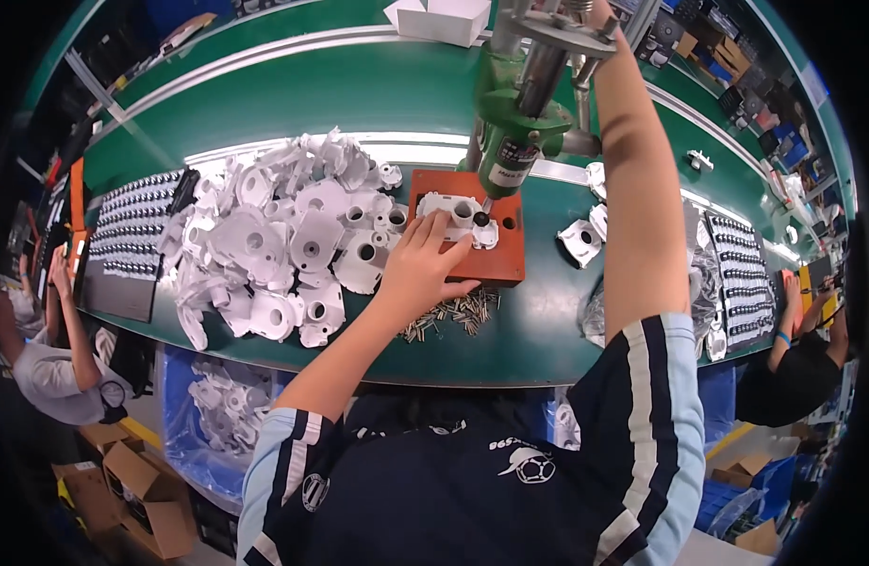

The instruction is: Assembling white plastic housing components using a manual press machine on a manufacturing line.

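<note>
My left hand lies over a white plastic housing on an orange-red fixture block. Its fingers are spread, two of them resting on the housing, with the thumb out toward the block's near edge. Above the housing stands a green bench press, its thin tip down beside a round black piece on the housing. My right arm reaches up past the press to the top edge of the picture, where the hand is cut off. Small metal pins lie heaped before the block.
A large pile of white plastic housings covers the bench to the left. Racks of black-tipped parts stand at both ends. A few loose housings lie right of the block. A blue bin sits below the edge. Other people work either side.
</note>
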Demonstrator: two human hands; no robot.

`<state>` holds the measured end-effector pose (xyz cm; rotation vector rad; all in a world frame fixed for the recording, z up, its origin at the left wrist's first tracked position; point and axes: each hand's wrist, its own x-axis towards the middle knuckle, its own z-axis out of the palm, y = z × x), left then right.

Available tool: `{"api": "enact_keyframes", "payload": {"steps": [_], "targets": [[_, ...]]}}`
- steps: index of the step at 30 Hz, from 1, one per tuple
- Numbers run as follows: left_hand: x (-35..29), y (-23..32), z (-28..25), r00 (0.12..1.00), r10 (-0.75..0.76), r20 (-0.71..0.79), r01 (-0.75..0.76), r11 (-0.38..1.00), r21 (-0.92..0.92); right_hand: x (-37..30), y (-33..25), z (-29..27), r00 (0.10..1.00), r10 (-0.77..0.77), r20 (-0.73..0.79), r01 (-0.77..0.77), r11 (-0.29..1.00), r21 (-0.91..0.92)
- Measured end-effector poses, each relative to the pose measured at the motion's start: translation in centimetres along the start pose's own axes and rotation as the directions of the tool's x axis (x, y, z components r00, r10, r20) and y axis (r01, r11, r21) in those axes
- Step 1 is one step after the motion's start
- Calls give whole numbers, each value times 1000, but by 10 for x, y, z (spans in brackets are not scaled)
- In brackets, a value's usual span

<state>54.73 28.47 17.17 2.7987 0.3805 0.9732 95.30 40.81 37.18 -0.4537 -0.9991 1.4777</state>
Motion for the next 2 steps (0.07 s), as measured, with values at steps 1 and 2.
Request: {"api": "enact_keyframes", "payload": {"steps": [1, 2], "targets": [[-7, -7, -7, 998, -49, 29, 48, 998, 32, 1, 0, 49, 982, 145, -123, -158, 982, -106], [1, 0, -5, 1000, 0, 29, -1, 1000, 13, -22, -19, 53, 982, 105, -154, -125, 984, -126]]}}
